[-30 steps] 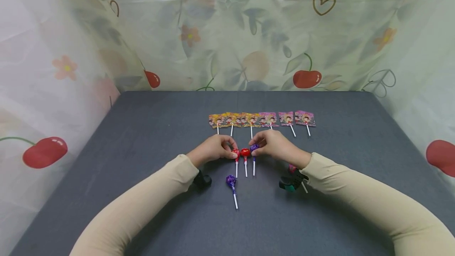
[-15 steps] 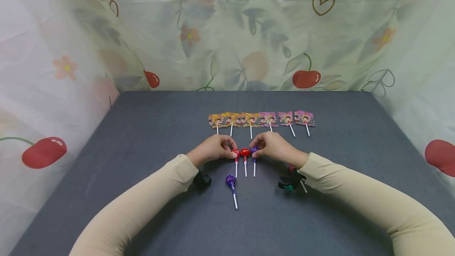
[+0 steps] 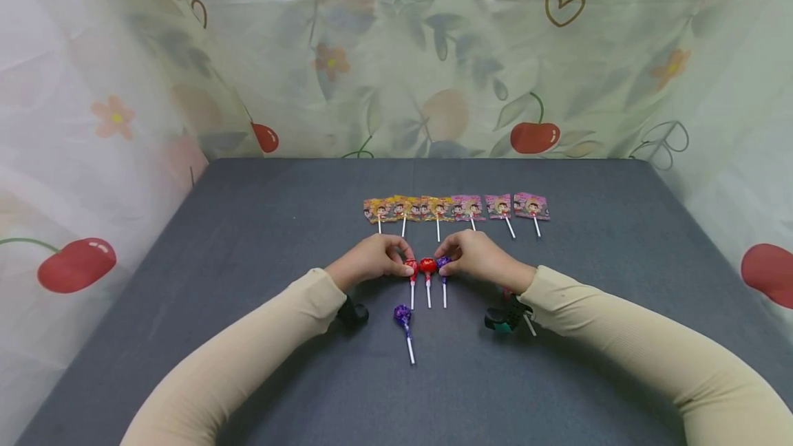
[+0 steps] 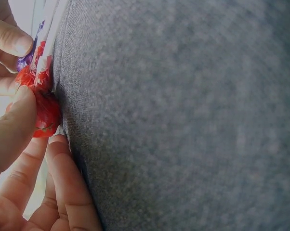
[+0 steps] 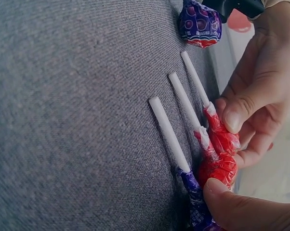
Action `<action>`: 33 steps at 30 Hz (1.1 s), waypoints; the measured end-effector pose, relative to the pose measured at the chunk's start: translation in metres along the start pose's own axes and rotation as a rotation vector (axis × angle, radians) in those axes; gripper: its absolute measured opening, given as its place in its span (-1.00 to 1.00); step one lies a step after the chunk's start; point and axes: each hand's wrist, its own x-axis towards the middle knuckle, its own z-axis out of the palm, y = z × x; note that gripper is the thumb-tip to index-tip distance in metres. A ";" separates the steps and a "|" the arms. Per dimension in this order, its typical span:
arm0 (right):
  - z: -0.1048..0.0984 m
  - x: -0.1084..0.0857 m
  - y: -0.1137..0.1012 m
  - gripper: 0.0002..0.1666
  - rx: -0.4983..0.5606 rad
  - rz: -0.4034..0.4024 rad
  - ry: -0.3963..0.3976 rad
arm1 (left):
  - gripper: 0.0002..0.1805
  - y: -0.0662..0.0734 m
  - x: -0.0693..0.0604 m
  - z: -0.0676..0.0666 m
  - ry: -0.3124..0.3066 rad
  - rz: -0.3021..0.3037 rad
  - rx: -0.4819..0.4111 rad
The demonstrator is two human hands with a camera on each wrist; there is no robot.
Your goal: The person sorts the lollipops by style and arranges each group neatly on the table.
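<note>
Three wrapped lollipops lie side by side at the middle of the table, sticks toward me. My left hand [image 3: 372, 258] pinches the head of the left red lollipop [image 4: 47, 115] between thumb and fingers. Between the hands lies a second red lollipop [image 3: 427, 265], its head close against its neighbours. On its right, a purple lollipop [image 5: 192, 195] is held by my right hand [image 3: 483, 255], whose thumb and fingers cover part of its head. Nearer to me, another purple lollipop [image 3: 403, 316] lies alone, slightly slanted.
Farther back, several flat-wrapped lollipops form a row, yellow packets [image 3: 407, 208] at left and pink packets [image 3: 531, 206] at right. A lollipop stick [image 3: 529, 325] shows beneath my right wrist, its head mostly hidden. Printed cloth [image 3: 396, 54] surrounds the dark table [image 3: 279, 226].
My right hand has shifted very slightly toward me with the purple lollipop, its wrist a little farther left. My left hand and the other lollipops stay in place.
</note>
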 end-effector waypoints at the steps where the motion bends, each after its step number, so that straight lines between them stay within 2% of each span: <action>1: 0.000 0.000 0.000 -0.74 0.002 0.002 0.000 | -0.78 0.000 0.000 0.000 0.000 -0.001 0.002; 11: 0.000 0.000 0.002 -0.73 0.021 0.019 -0.008 | -0.78 0.001 -0.001 0.001 0.005 -0.002 -0.018; 24: -0.001 0.000 0.002 -0.72 0.025 -0.005 -0.005 | -0.77 0.002 -0.001 -0.001 0.000 -0.028 -0.027; 33: 0.000 -0.003 0.001 -0.60 0.098 0.038 -0.006 | -0.76 0.001 0.000 0.000 0.003 -0.030 -0.018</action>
